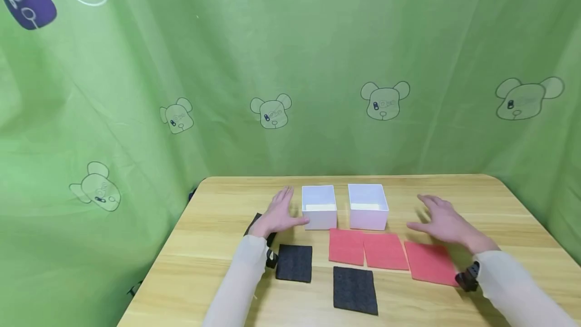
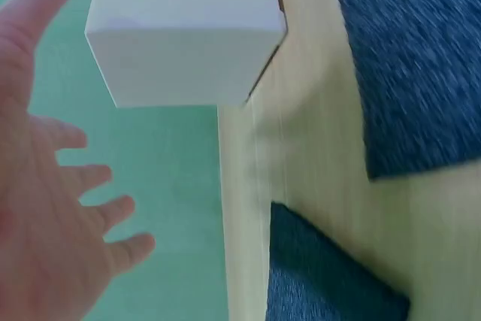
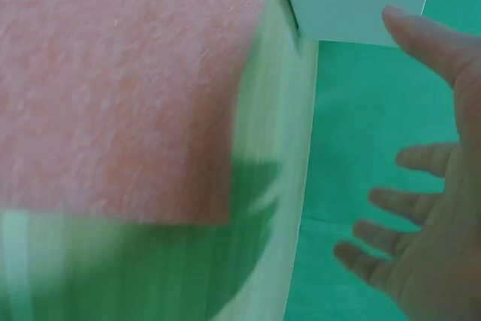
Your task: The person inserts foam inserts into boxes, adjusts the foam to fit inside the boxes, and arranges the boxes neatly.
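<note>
My left hand (image 1: 277, 214) hovers beside the left white box (image 1: 320, 220), fingers spread and holding nothing. A black felt square (image 1: 252, 222) is partly hidden beneath that hand and wrist. To the right of the right white box (image 1: 368, 219), my right hand (image 1: 442, 222) is held in the air with its fingers apart and nothing in it. Closest to it lies a red felt square (image 1: 430, 262). In the right wrist view the red square (image 3: 113, 95) fills the upper left, and the thumb appears in front of the box (image 3: 353, 1).
Two more red squares, one left (image 1: 346, 247) and one middle (image 1: 386, 251), lie before the boxes. Nearer the front are two black squares, one left (image 1: 294, 263) and one right (image 1: 355, 290). A green curtain (image 1: 317, 145) hangs behind the wooden table (image 1: 204, 261).
</note>
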Demonstrator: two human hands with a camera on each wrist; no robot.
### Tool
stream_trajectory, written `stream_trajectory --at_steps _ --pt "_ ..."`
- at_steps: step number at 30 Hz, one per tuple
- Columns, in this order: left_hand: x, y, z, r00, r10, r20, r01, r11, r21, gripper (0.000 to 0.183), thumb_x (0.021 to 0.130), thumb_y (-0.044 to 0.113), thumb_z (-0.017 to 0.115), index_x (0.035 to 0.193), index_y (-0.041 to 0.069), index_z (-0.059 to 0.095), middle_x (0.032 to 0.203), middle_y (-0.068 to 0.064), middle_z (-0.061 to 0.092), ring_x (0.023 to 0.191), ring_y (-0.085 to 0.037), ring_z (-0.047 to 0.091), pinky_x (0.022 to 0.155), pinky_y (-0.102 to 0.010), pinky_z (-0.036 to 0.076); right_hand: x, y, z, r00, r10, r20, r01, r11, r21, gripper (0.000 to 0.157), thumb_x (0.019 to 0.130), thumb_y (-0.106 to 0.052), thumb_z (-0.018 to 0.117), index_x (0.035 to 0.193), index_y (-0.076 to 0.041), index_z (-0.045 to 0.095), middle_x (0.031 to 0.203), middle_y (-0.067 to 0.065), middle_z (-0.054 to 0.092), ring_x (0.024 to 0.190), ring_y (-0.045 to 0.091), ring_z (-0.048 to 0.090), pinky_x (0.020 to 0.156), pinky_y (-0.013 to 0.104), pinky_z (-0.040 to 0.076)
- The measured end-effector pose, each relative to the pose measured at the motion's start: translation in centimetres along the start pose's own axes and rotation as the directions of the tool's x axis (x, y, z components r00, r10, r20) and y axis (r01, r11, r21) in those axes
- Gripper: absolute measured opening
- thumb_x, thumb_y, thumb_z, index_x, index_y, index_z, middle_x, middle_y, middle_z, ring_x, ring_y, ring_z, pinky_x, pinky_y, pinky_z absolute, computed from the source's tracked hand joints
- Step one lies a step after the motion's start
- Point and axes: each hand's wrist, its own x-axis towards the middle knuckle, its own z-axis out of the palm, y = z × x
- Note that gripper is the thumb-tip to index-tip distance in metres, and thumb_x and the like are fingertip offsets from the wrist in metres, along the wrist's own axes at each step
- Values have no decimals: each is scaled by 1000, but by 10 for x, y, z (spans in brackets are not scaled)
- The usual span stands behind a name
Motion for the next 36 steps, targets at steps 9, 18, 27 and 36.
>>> stream_trajectory --at_steps 9,18,27,36 --pt "15 11 2 1000 10 28 -4 979 -203 108 75 52 74 153 20 7 158 -4 4 143 -25 5 110 -48 18 -6 3 0 999 -23 31 20 995 98 91 82 -49 68 141 9 31 137 36 33 123 55 28 96 68 23" --pt "28 14 9 1000 23 13 -18 948 -319 107 75 42 79 153 15 11 156 -8 15 139 -26 21 110 -46 22 -16 7 1 998 -61 32 57 989 134 86 81 -45 72 138 9 38 136 31 39 123 51 32 95 66 28" --pt "33 11 12 1000 24 -20 -29 942 -336 100 75 34 80 151 8 19 152 -10 25 132 -26 34 107 -44 29 -29 11 -2 994 -110 21 106 986 128 85 76 -44 76 135 8 43 134 31 43 121 51 36 95 65 28" --pt "36 7 14 1000 13 -15 -18 932 -362 102 74 31 82 151 9 19 151 -10 26 131 -26 36 106 -44 31 -45 11 3 986 -156 61 147 981 123 89 71 -46 80 133 7 45 131 28 48 119 48 42 93 61 33"
